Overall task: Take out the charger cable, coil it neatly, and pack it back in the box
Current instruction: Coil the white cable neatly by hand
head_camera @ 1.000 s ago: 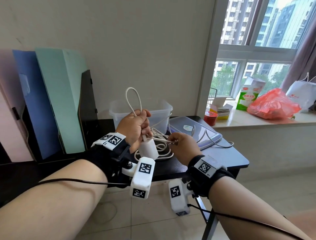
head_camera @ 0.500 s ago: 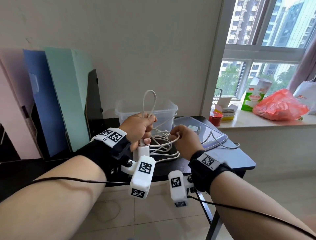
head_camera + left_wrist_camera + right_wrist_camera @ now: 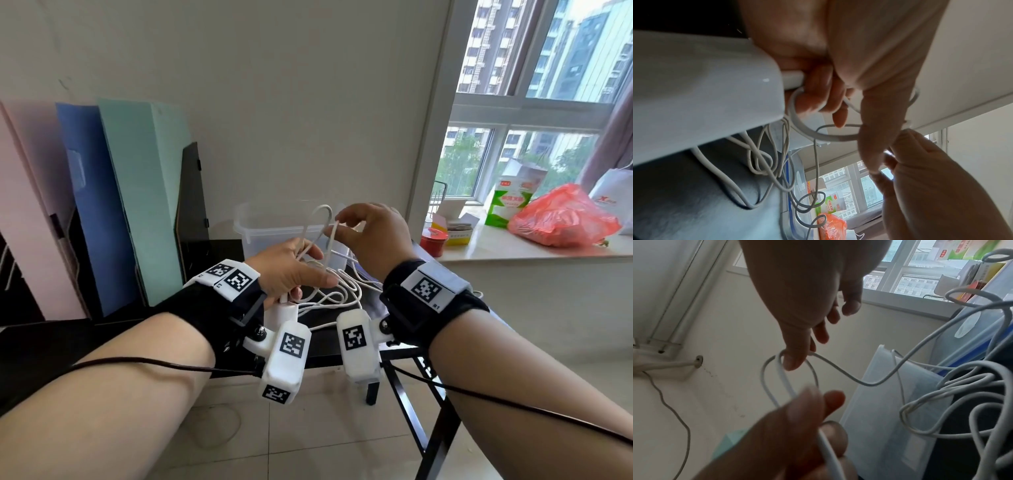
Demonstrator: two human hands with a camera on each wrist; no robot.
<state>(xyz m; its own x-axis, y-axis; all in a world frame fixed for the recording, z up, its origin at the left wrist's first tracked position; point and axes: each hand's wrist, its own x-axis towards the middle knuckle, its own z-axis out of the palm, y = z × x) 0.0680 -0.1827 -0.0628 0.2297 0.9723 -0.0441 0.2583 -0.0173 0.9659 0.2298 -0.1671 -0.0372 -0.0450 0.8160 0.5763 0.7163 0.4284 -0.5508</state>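
White charger cable point(image 3: 320, 246) rises in a loop between two hands above a dark tabletop point(image 3: 219, 250), midway through being coiled. The left hand point(image 3: 287, 270) has its lower fingers curled round the plug end where the cable meets the white charger brick point(image 3: 282, 313), with turns of cable running through its palm and its forefinger stretched forward. The right hand point(image 3: 371, 240) pinches a strand between thumb and forefinger just above the left, its other fingers loosely spread; the right wrist view shows that strand bending over its fingertip point(image 3: 791, 363) into a small loop. Most of the cable is still loose, trailing in tangled loops point(image 3: 337, 291) over the tabletop and across the flat lid point(image 3: 970, 331) lying there. The clear plastic box point(image 3: 270, 222) stands open just behind the hands, against the wall, with nothing visible inside.

The step in hand appears to be coiling, with packing not yet begun. The next move probably calls for laying the pinched loop into the left hand's grip, then drawing up more slack, taking care that the tangled loops feed free rather than knot.
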